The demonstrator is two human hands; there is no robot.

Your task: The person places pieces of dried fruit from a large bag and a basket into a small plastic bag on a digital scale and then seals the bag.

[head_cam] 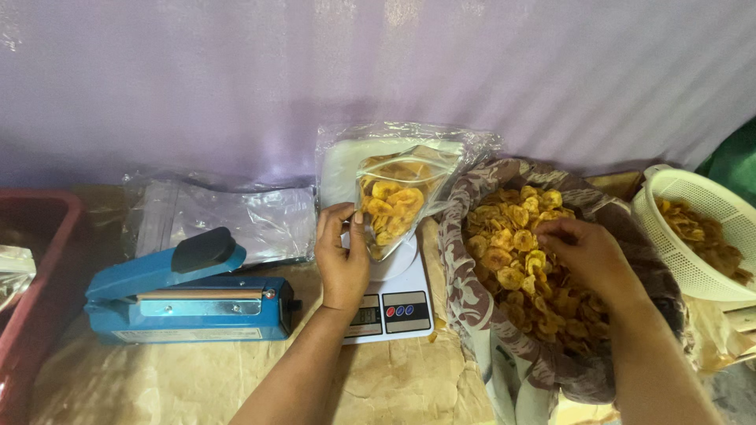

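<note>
My left hand (340,256) grips the side of a clear plastic pouch (398,201) part-filled with yellow fried chips, holding it upright on a white digital kitchen scale (394,303). My right hand (583,256) reaches into a heap of the same chips (520,264) piled in a brown patterned cloth (465,291), its fingers curled down onto the chips. Whether any chips are pinched in those fingers I cannot tell.
A blue bag heat sealer (185,299) lies left of the scale. A stack of empty clear pouches (228,216) sits behind it. A red tub (31,267) is at far left. A white perforated basket (701,236) with more chips stands at right. Brown paper (197,378) covers the table.
</note>
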